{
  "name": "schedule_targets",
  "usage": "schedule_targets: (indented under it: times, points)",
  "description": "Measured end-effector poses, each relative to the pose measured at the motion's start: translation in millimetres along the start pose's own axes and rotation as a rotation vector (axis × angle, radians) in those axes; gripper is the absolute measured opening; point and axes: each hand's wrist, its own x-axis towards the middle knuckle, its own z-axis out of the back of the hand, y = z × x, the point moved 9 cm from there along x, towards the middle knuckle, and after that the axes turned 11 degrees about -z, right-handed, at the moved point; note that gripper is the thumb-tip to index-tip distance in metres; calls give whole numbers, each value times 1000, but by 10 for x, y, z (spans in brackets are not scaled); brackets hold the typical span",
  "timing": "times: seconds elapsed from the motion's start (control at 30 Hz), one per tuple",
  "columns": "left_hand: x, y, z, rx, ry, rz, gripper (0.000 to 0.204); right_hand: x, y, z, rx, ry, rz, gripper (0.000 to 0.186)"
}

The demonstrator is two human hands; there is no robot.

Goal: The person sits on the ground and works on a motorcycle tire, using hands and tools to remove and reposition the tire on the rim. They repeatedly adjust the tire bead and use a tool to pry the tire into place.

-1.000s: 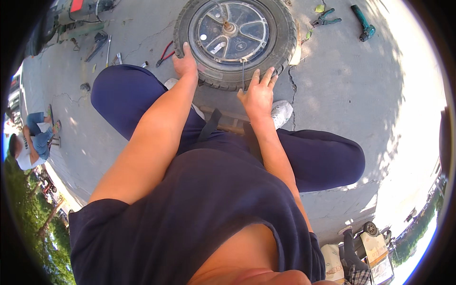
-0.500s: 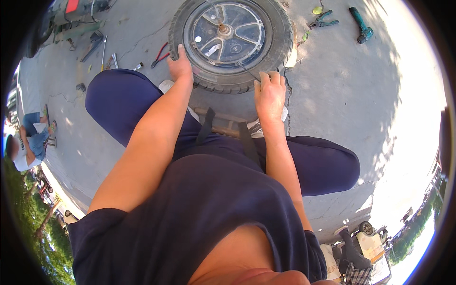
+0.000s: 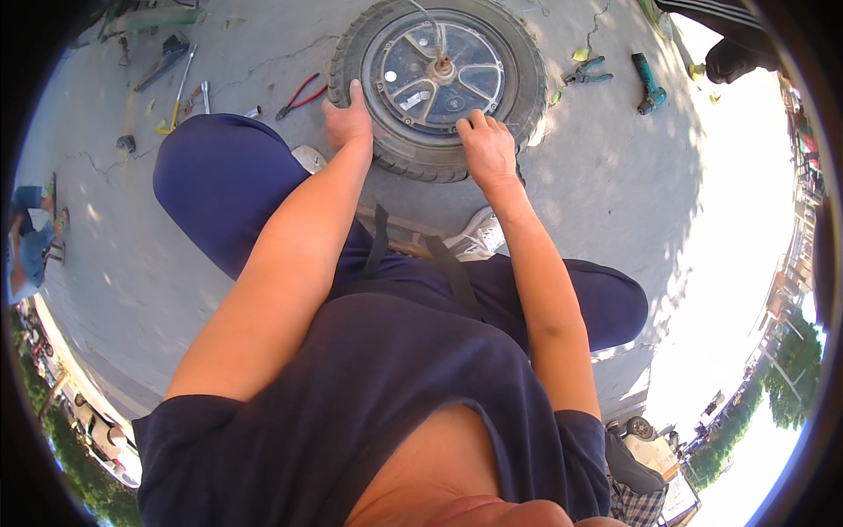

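A wheel with a black tyre (image 3: 386,132) and a round hub motor (image 3: 439,79) lies flat on the ground before me. From the hub's centre axle (image 3: 443,66) a cable runs away. My left hand (image 3: 349,123) grips the tyre's left side, thumb on top. At the hub cover's near right edge, my right hand (image 3: 488,151) has its fingers curled down. A thin dark rod-like tool showed in that hand earlier; now the fingers cover it.
Red-handled pliers (image 3: 300,97) and a long-handled tool (image 3: 182,88) lie left. Teal-handled pliers (image 3: 587,72) and a green cordless drill (image 3: 649,85) lie right. Another person's leg (image 3: 738,53) stands far right; a seated person (image 3: 35,237) is at left.
My right hand has moved inward over the hub cover's edge, hiding the thin rod. My left hand stays on the tyre. A bystander's leg has come in at the far right.
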Motion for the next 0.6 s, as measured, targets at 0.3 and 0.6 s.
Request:
schedule_targets:
  times: [0.3, 0.6]
  points:
    - [83, 146, -77, -25, -29, 8, 90, 176, -196, 216, -76, -25, 58, 7]
    - [45, 107, -69, -14, -23, 75, 80, 189, -1076, -53, 429, 180, -640, 27]
